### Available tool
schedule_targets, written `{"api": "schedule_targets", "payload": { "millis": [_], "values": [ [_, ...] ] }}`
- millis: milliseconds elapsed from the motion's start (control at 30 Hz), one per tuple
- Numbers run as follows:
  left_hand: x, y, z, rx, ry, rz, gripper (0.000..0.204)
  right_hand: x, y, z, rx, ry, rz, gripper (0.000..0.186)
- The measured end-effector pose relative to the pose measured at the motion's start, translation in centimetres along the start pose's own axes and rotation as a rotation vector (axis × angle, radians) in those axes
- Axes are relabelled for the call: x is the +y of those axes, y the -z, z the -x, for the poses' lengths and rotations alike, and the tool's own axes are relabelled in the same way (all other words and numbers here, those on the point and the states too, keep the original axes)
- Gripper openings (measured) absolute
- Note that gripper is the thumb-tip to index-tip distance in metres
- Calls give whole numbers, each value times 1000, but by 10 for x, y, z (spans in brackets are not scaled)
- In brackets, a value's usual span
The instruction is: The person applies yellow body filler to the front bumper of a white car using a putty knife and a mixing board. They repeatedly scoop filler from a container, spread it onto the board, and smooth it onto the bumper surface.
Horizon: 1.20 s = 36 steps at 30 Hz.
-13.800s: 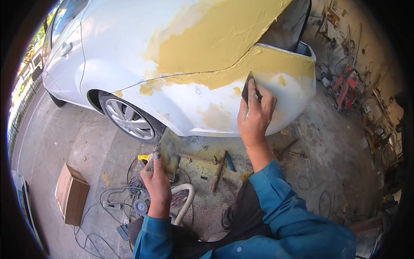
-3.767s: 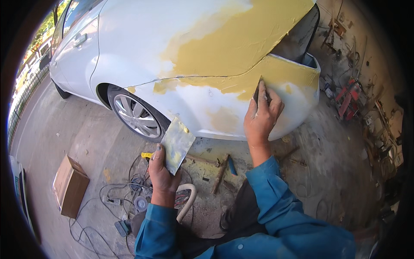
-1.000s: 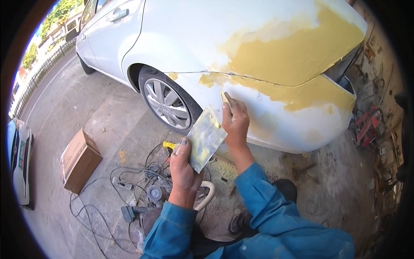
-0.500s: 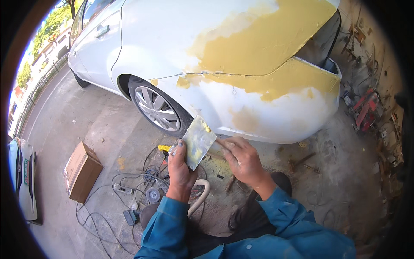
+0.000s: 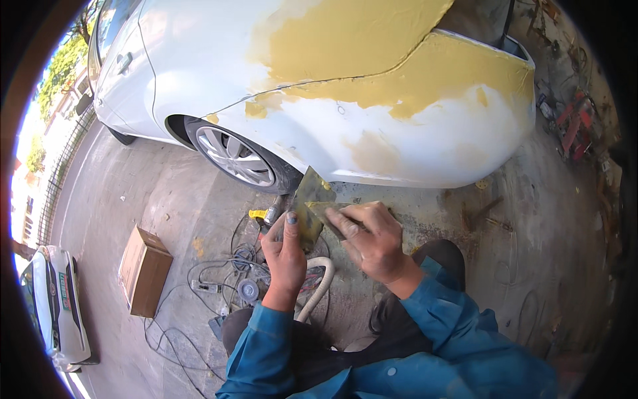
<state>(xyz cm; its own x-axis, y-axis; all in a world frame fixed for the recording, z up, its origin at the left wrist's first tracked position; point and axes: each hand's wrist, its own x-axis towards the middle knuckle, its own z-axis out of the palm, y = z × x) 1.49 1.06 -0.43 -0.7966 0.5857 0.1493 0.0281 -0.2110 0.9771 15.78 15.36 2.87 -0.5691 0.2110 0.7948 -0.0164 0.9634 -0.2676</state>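
My left hand (image 5: 284,253) grips a square, filler-smeared palette plate (image 5: 310,186) below the white car (image 5: 465,153). In my right hand (image 5: 375,243) is a thin, flat spreader (image 5: 322,211), its blade over the face of that plate. The car's rear quarter and bumper above carry a broad coat of yellow filler (image 5: 332,50), with a seam running through it. The rear wheel (image 5: 234,157) is just beyond the plate.
A cardboard box (image 5: 143,272) sits left on the concrete floor (image 5: 139,186). Cables, a pale hose (image 5: 322,279) and a yellow-handled power tool (image 5: 261,214) lie below my hands. Another white vehicle (image 5: 63,306) is far left; red-framed clutter (image 5: 575,123) is at right.
My right hand with the spreader has come down from the car's panel to the plate, which has turned slightly. The view has shifted, so the car appears higher.
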Motion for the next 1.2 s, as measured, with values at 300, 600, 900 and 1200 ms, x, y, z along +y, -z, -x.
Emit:
{"api": "schedule_targets", "payload": {
  "millis": [300, 600, 900, 1200],
  "values": [
    [-14, 10, -1, 83, -26, -52, 49, 53, -33, 23, -15, -440, -15, 16],
    [-14, 0, -5, -173, -727, -1068, 47, 24, 0, 4, -74, -96, -38, 58],
    [-8, 14, -10, -233, -784, -1318, 51, 28, 2, 4, -137, 70, -19, 34],
    [8, 10, -12, -338, -940, -1256, 48, 69, 11, 16, -95, -261, 163, 29]
  ]
}}
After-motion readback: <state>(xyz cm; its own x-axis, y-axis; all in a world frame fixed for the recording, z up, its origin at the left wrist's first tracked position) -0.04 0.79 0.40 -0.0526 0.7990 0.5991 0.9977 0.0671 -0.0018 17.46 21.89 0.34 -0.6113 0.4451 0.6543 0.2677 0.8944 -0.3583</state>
